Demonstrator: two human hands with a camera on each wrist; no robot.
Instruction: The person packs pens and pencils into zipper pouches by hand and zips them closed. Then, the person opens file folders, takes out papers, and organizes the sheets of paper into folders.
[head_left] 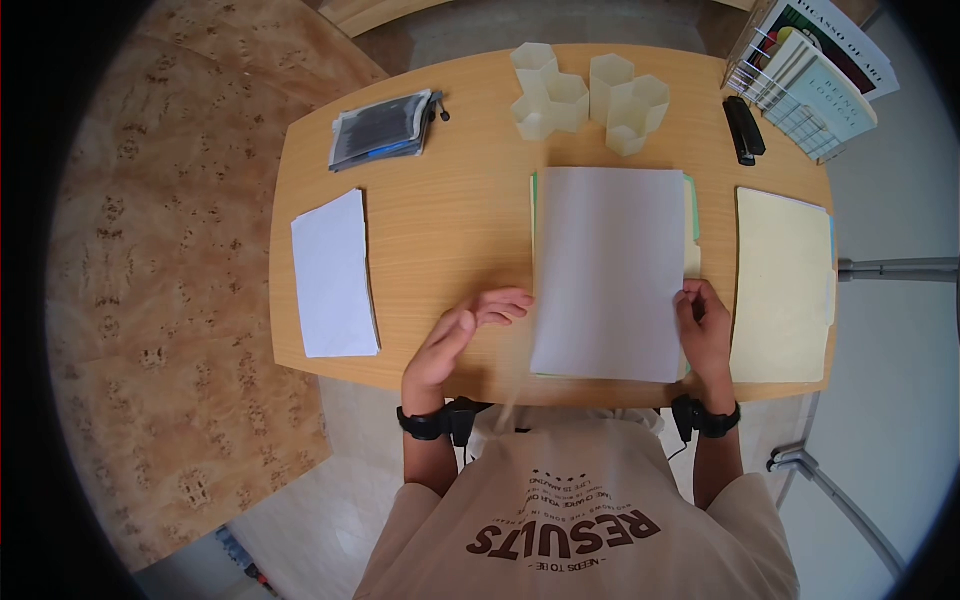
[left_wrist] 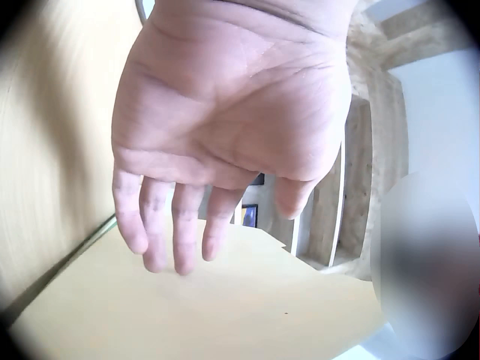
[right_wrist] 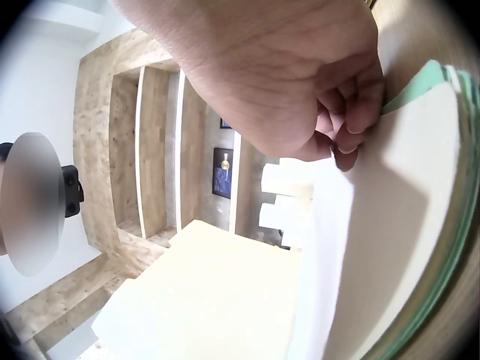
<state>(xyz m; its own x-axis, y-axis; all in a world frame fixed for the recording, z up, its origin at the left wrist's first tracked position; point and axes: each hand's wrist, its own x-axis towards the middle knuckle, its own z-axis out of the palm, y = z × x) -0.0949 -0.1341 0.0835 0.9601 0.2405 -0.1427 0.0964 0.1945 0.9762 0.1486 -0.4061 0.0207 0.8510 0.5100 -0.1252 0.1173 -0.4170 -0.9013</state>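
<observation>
A white sheet of paper lies on top of cream and green file folders in front of the person. My right hand pinches the sheet's right edge between thumb and fingertips. Left of the sheet, a cream folder cover stands raised, appearing almost edge-on and blurred in the head view. My left hand has its fingers extended, palm facing this cover. In the left wrist view, the fingertips overlap the cover's upper part.
On the left lies a stack of white paper, with a dark zip pouch behind it. Cream hexagonal holders stand at the back. To the right are more cream folders, a black stapler and a wire rack with books.
</observation>
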